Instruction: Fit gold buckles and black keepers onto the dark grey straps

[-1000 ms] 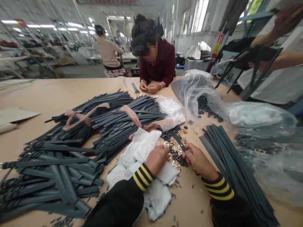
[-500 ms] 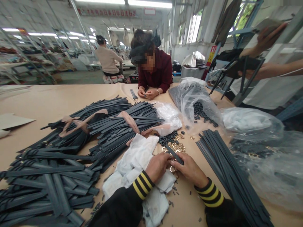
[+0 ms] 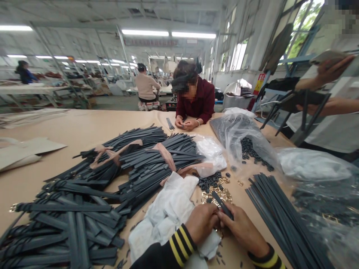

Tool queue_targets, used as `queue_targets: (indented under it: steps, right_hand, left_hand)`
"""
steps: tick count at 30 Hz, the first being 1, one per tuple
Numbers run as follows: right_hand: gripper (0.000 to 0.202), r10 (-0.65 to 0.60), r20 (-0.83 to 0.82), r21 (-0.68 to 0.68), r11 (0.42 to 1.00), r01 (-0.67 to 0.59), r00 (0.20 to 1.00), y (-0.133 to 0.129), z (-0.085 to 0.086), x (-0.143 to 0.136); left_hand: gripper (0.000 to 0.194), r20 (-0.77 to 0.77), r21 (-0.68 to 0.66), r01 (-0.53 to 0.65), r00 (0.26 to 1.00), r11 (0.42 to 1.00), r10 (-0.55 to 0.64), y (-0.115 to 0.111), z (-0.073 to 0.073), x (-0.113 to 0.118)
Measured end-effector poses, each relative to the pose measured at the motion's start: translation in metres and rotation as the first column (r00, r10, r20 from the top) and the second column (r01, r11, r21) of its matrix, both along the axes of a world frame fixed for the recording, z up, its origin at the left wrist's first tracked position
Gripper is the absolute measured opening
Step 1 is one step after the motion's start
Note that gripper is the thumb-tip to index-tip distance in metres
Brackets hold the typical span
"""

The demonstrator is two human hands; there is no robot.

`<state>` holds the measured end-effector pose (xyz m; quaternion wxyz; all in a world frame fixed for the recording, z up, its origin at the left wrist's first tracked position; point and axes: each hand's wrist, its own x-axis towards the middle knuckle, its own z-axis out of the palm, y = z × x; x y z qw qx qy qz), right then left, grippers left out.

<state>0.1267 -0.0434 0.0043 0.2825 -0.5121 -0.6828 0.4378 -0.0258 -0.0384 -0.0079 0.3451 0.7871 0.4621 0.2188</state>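
Work in hand: dark grey flat strap (image 3: 222, 205), short part showing, above the tan-covered table (image 3: 92, 121), beside the small heap of open gold metal buckles (image 3: 223, 195). Right hand (image 3: 243, 227) pinches it between thumb and fingers. Left hand (image 3: 202, 223) has its fingers drawn in close against the right's; what they grip, if anything, cannot be told.

Apparently done: loose pile of dark grey straps (image 3: 73, 235) at left, gold hardware and dark loops at some ends; most ends hidden, so finished share uncertain.

Apparently left: long plain dark grey strips (image 3: 283, 213) at right, no buckles seen on them. Gold buckles and small black oval loops (image 3: 208, 182) lie loose, unused. Large dark grey bundle tied with pinkish cloth (image 3: 165, 155): state unclear.

Judgement: well under way, not near the end; present strap looks mid-fitting, the join itself hidden by fingers. Co-worker (image 3: 198, 98) opposite handles a small piece, buckled strap (image 3: 169, 124) beside their hands
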Motion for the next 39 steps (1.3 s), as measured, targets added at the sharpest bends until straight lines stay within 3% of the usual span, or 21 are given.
queue_targets:
  steps: [3, 5, 7, 11, 15, 21, 25, 28, 33, 39]
  right_hand:
    - [0.021, -0.043, -0.026, 0.009, 0.999, 0.043, 0.999, 0.0, 0.004, 0.001]
    - [0.021, -0.085, -0.062, -0.001, 0.996, 0.085, 0.994, 0.0, 0.005, 0.002]
    - [0.021, -0.106, -0.1, -0.016, 0.994, 0.104, 0.989, 0.0, 0.005, 0.001]
    - [0.021, -0.07, -0.149, -0.041, 0.997, 0.065, 0.986, -0.002, 0.004, -0.002]
    - [0.02, -0.049, -0.182, -0.062, 0.997, 0.038, 0.982, -0.001, 0.002, -0.002]
    - [0.024, -0.149, -0.245, -0.174, 0.979, 0.108, 0.958, 0.0, -0.008, 0.002]
    - [0.021, -0.041, -0.328, -0.238, 0.971, -0.04, 0.944, -0.003, -0.008, 0.0]
    - [0.021, -0.001, -0.41, -0.295, 0.946, -0.132, 0.912, -0.005, -0.004, 0.0]
    - [0.022, 0.03, -0.427, -0.354, 0.914, -0.198, 0.904, -0.004, 0.003, 0.005]
    - [0.022, 0.043, -0.411, -0.334, 0.923, -0.194, 0.911, -0.004, 0.007, 0.013]
  left_hand:
    - [0.011, 0.346, -0.25, 0.036, 0.937, 0.967, 0.055, 0.003, 0.003, 0.001]
    - [0.019, 0.525, -0.445, 0.079, 0.83, 0.892, 0.188, 0.005, 0.003, 0.004]
    - [0.027, 0.601, -0.553, 0.089, 0.731, 0.828, 0.323, 0.007, 0.002, 0.006]
    - [0.032, 0.608, -0.605, 0.034, 0.664, 0.795, 0.434, 0.009, 0.0, 0.007]
    - [0.031, 0.594, -0.611, 0.013, 0.669, 0.792, 0.447, 0.01, 0.005, 0.004]
    - [0.026, 0.587, -0.557, -0.061, 0.677, 0.828, 0.444, 0.009, 0.022, -0.001]
    - [0.024, 0.574, -0.491, -0.158, 0.681, 0.857, 0.455, 0.012, 0.024, -0.005]
    - [0.022, 0.589, -0.506, -0.201, 0.631, 0.839, 0.506, 0.015, 0.021, -0.007]
    - [0.023, 0.633, -0.65, -0.059, 0.51, 0.758, 0.582, 0.017, 0.017, -0.01]
    - [0.024, 0.627, -0.763, 0.208, 0.469, 0.612, 0.622, 0.017, 0.015, -0.014]
